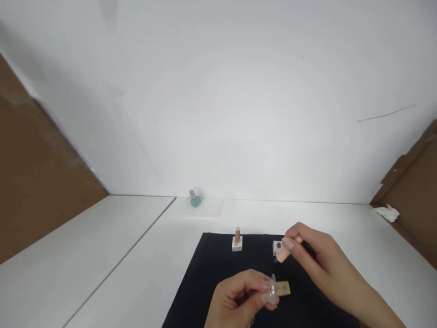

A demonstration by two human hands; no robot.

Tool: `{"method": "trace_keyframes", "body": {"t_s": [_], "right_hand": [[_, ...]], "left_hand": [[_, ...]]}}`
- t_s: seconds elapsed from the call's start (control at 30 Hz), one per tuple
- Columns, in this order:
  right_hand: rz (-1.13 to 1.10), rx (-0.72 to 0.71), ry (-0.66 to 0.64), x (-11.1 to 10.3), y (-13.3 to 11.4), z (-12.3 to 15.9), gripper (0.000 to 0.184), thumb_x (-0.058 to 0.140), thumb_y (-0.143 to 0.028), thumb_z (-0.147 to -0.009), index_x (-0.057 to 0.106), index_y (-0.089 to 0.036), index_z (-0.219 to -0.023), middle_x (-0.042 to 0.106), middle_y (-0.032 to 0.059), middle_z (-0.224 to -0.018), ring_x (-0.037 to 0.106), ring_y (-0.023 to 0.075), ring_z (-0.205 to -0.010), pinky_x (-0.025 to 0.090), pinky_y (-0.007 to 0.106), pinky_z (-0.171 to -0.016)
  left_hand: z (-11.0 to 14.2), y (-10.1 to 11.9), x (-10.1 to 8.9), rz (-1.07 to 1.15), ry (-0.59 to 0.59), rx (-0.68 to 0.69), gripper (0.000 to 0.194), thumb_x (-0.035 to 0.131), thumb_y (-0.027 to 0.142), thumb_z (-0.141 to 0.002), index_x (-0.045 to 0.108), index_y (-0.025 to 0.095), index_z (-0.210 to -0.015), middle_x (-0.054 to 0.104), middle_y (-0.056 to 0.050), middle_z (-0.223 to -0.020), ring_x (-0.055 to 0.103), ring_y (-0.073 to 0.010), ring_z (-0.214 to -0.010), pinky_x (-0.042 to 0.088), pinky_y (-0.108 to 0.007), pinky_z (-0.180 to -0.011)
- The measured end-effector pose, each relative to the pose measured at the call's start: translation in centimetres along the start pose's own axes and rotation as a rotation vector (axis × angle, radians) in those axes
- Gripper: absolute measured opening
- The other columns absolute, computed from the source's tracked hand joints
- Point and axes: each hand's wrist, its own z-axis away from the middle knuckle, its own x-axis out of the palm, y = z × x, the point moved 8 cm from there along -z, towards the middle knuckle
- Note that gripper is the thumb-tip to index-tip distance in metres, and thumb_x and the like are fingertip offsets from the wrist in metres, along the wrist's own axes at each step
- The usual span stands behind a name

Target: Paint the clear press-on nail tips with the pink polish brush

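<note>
Nearest you, your left hand (235,298) is pinching a clear plastic piece (272,291) just above a tan wooden block (283,288). Your right hand (324,255) is pinching a pale pink peg (282,255) beside a white socket block (278,247), over the black mat (186,303); you are keeping both pinches steady.

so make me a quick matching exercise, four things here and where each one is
Things:
1. clear plastic piece
2. peach peg
3. white block with an upright peg
4. crumpled white tissue

Places:
a. on the white table by the brown board
b. in the right hand
c. in the left hand
d. on the black mat

Pairs: 1c, 2b, 3d, 4a
</note>
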Motion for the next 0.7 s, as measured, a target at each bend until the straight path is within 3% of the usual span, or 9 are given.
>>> {"method": "trace_keyframes", "body": {"t_s": [0.1,0.27,0.5,0.7], "right_hand": [[-0.013,-0.009,0.02,-0.5,-0.1,0.2,0.033,0.045,-0.046,-0.108,0.061,-0.024,-0.09,0.073,-0.001,-0.082,0.063,0.0153,-0.072,0.047,0.026,-0.067],[-0.005,-0.016,-0.076,0.4,-0.4,0.5,0.033,0.047,-0.045,-0.107,0.061,-0.024,-0.086,0.073,0.0002,-0.079,0.062,0.0159,-0.071,0.047,0.026,-0.065],[-0.015,-0.012,0.045,-0.4,0.1,0.1,0.03,0.046,-0.043,-0.108,0.061,-0.024,-0.091,0.075,0.0003,-0.085,0.065,0.0162,-0.077,0.049,0.027,-0.07],[0.003,-0.009,-0.094,0.6,-0.5,0.6,0.028,0.049,-0.041,-0.106,0.062,-0.024,-0.087,0.069,-0.0013,-0.077,0.06,0.0153,-0.071,0.045,0.025,-0.065]], "left_hand": [[0.0,-0.2,-0.1,0.024,0.016,-0.019,0.024,0.096,0.037,-0.068,0.081,0.018,-0.069,0.08,-0.005,-0.072,0.074,-0.0184,-0.061,0.062,-0.03,-0.063],[0.0,-0.6,-0.3,0.03,0.039,-0.078,0.031,0.098,0.041,-0.064,0.079,0.017,-0.068,0.082,-0.005,-0.071,0.075,-0.0184,-0.06,0.064,-0.03,-0.063],[0.1,-0.7,-0.1,0.099,0.061,-0.104,0.032,0.101,0.04,-0.06,0.079,0.017,-0.066,0.084,-0.006,-0.073,0.078,-0.0209,-0.064,0.064,-0.029,-0.06],[0.0,-0.6,0.0,0.09,0.066,-0.133,0.032,0.099,0.043,-0.062,0.082,0.017,-0.07,0.083,-0.005,-0.064,0.076,-0.0163,-0.058,0.063,-0.025,-0.062]]}}
